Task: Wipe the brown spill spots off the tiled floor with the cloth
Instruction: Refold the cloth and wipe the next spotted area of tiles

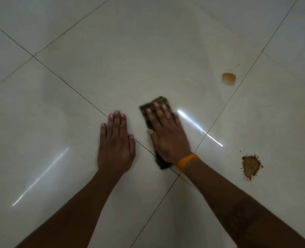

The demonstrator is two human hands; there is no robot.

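A dark brown folded cloth (160, 102) lies flat on the pale tiled floor (130, 59), and my right hand (166, 135) presses down on it with the fingers spread over its top. My left hand (116, 142) rests flat on the floor just left of the cloth, palm down, holding nothing. An orange-brown spill spot (228, 79) sits on the floor to the far right of the cloth. A second, darker brown splattered spot (250, 167) lies to the right of my right wrist. Neither spot touches the cloth.
Dark grout lines (73, 88) cross the glossy floor and meet under my right wrist. Bright light streaks (200, 127) reflect off the tiles. An orange band (186, 161) circles my right wrist.
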